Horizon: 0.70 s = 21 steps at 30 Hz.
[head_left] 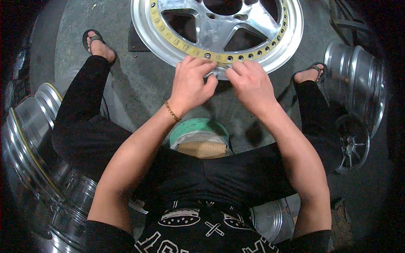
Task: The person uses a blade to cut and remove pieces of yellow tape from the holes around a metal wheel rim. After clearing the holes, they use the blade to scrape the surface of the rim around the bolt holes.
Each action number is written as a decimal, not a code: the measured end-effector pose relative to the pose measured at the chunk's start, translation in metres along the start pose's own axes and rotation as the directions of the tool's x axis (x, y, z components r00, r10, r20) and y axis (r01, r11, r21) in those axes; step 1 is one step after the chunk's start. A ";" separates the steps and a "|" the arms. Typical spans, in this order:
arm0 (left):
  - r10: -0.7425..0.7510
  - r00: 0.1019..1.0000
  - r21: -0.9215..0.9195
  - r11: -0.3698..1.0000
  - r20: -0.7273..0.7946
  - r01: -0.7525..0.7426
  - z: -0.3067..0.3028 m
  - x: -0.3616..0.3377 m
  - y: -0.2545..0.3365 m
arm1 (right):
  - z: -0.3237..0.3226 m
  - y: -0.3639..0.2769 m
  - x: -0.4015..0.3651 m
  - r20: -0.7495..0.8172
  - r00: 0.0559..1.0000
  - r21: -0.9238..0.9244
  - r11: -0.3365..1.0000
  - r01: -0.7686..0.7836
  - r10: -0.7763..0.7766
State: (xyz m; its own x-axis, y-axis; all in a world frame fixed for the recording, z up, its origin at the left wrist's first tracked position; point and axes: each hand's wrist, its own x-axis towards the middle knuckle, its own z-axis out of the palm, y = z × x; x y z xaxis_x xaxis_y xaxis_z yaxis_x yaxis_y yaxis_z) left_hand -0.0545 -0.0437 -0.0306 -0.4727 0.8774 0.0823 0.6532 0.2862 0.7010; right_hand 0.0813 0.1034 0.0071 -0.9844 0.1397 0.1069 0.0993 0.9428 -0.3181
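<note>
A silver car wheel (215, 31) lies at the top of the head view, partly cut off by the frame. Yellow tape (179, 43) runs around its bolt ring, smooth with bumps on the left, while bolts and holes show through on the right. My left hand (193, 80) rests its bent fingertips on the ring near the front, the thumb held apart from them. Close beside it, my right hand (252, 84) is closed, its thumb and index finger pinched at the rim's near edge. What lies between those fingertips is hidden.
Below my hands stands a green-rimmed round container (199, 125) with a brown piece in it. Polished wheel barrels (31, 139) are stacked on the left, and more rims (358, 80) stand on the right beside a dark spoked wheel (352, 145). My sandalled feet flank the wheel.
</note>
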 end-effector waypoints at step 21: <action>-0.007 1.000 0.021 1.000 0.011 0.007 -0.003 0.000 0.005 | 0.002 0.002 0.002 0.013 1.000 -0.037 0.999 0.007 -0.006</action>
State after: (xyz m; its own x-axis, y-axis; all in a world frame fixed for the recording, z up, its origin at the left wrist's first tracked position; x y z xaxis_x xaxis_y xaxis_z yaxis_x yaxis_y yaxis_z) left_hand -0.0528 -0.0435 -0.0256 -0.4703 0.8798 0.0694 0.6623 0.2999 0.6866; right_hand 0.0795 0.1051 0.0047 -0.9868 0.1299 0.0967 0.0980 0.9543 -0.2825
